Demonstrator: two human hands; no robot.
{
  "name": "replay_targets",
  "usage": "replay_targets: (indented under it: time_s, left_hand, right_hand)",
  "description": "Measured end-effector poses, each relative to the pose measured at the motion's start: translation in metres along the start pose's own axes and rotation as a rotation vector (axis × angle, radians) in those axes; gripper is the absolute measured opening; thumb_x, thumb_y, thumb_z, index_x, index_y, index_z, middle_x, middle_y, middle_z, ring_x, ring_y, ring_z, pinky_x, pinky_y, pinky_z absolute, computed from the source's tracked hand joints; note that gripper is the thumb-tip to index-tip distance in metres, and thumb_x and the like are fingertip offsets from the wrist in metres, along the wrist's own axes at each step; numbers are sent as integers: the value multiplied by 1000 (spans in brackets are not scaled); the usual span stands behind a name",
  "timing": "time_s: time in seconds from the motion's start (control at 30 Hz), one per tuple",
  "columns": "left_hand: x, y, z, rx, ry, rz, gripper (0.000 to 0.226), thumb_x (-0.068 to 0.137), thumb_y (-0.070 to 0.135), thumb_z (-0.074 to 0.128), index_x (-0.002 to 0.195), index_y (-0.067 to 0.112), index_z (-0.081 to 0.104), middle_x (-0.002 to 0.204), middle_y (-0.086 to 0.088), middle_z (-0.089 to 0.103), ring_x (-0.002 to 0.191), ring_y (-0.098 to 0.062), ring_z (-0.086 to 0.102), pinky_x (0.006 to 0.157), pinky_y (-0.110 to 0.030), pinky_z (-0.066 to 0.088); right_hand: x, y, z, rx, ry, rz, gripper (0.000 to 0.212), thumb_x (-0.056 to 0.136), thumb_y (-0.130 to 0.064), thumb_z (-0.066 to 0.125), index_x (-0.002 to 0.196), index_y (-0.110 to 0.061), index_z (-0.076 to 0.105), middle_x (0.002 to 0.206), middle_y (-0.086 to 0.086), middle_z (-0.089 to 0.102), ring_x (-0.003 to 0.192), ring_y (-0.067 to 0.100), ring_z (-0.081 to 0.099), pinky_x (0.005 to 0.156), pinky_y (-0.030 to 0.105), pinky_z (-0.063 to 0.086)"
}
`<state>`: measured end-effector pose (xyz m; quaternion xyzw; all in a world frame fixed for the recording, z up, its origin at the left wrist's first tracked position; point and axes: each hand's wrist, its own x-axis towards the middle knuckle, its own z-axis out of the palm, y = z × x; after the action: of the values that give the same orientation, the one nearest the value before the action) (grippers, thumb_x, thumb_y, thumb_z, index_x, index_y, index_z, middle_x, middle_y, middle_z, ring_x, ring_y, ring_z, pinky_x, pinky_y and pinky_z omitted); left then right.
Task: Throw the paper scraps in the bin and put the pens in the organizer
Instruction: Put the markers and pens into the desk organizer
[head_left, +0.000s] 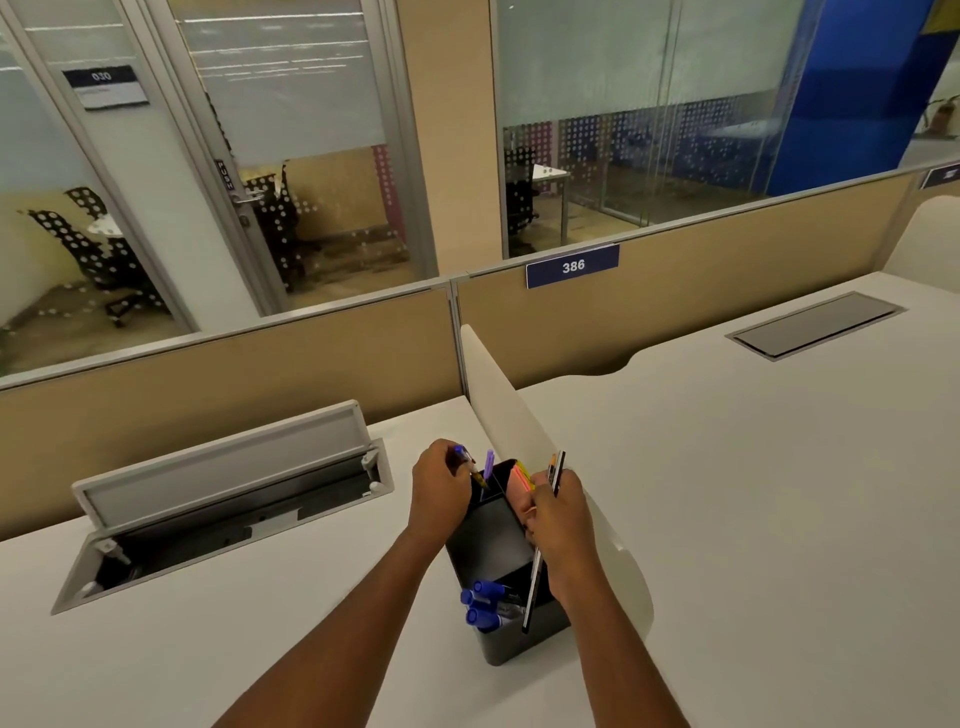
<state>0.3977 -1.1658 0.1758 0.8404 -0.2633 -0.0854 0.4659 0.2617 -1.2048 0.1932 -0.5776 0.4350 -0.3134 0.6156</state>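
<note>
A black desk organizer (493, 540) stands on the white desk against a low white divider. My left hand (439, 491) grips a blue-capped pen (470, 465), its tip pointing down into the organizer's far compartment, where a purple pen (489, 464) stands. My right hand (561, 525) holds two thin dark pens (535, 582) upright over the organizer's right side. Several blue-capped markers (485, 603) sit in the near compartment. Pink and yellow sticky notes (522, 480) fill a far right slot. No paper scraps or bin are in view.
An open cable tray with a raised lid (223, 467) is sunk into the desk at left. A closed cable hatch (815, 325) lies on the neighbouring desk at right. A tan partition (727, 280) with a 386 label runs along the back.
</note>
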Motion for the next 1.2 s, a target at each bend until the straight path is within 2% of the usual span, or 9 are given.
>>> replay_targets:
  time_s: [0.1, 0.27, 0.33, 0.43, 0.53, 0.8, 0.97, 1.13, 1.2]
  left_hand:
    - [1, -6, 5, 27, -35, 35, 14, 87, 5, 59, 101, 9, 60, 98, -7, 63, 84, -13, 56, 77, -20, 44]
    - [2, -13, 8, 117, -85, 38, 14, 85, 9, 64, 100, 8, 66, 101, -10, 68, 83, -14, 56, 79, -21, 45]
    - [3, -15, 7, 141, -89, 19, 16, 85, 10, 64, 101, 8, 67, 103, -10, 68, 85, -15, 57, 82, -22, 45]
    - [4, -18, 6, 180, -125, 5, 19, 85, 12, 64, 104, 8, 68, 105, -11, 69, 91, -20, 62, 82, -21, 43]
    - [2, -21, 6, 209, -195, 0, 23, 85, 14, 65, 107, 8, 69, 106, -11, 70, 92, -20, 63, 81, -20, 43]
    - [-2, -24, 5, 189, -181, -3, 26, 83, 15, 68, 107, 8, 67, 106, -12, 69, 81, -13, 55, 77, -21, 43]
    - [-5, -26, -13, 96, -65, -4, 35, 84, 13, 67, 118, 7, 61, 115, -9, 64, 99, -21, 62, 86, -26, 49]
    - [-11, -37, -43, -15, 150, -13, 22, 90, 15, 60, 109, 5, 66, 107, -11, 69, 86, -10, 57, 77, -19, 45]
    - [-14, -45, -53, -54, 209, -54, 21, 92, 17, 58, 107, 5, 67, 105, -11, 70, 85, -10, 57, 77, -21, 44]
  right_hand:
    - [2, 1, 6, -71, -10, -50, 10, 103, -30, 39, 101, -22, 45, 76, -8, 52, 69, 7, 54, 68, 23, 47]
    - [6, 0, 15, -48, -44, -57, 17, 100, -22, 45, 100, -7, 54, 72, 1, 53, 60, 11, 48, 58, 25, 41]
    - [8, -2, 17, -33, -44, -42, 9, 96, -12, 48, 99, -8, 56, 74, 2, 55, 59, 11, 48, 56, 24, 41]
    - [9, -3, 20, 4, -71, -30, 13, 89, -2, 50, 97, -10, 58, 78, 4, 59, 58, 12, 49, 54, 24, 42]
    - [8, 0, 23, 14, -88, -34, 15, 88, 0, 50, 90, -12, 58, 78, 6, 60, 56, 12, 48, 53, 24, 42]
    - [10, 4, 27, 21, -101, -59, 17, 90, 0, 48, 89, -13, 58, 79, 7, 58, 60, 14, 47, 55, 26, 41]
    - [14, 4, 37, 44, -118, -96, 15, 95, -3, 45, 96, -10, 58, 84, 6, 62, 63, 12, 52, 61, 25, 46]
    - [20, -7, 52, 6, -170, -205, 21, 103, -15, 38, 91, -24, 54, 80, 1, 64, 70, 9, 61, 68, 18, 53]
    - [22, -14, 60, 9, -190, -250, 20, 103, -18, 38, 92, -27, 53, 81, -1, 64, 75, 9, 63, 71, 22, 54]
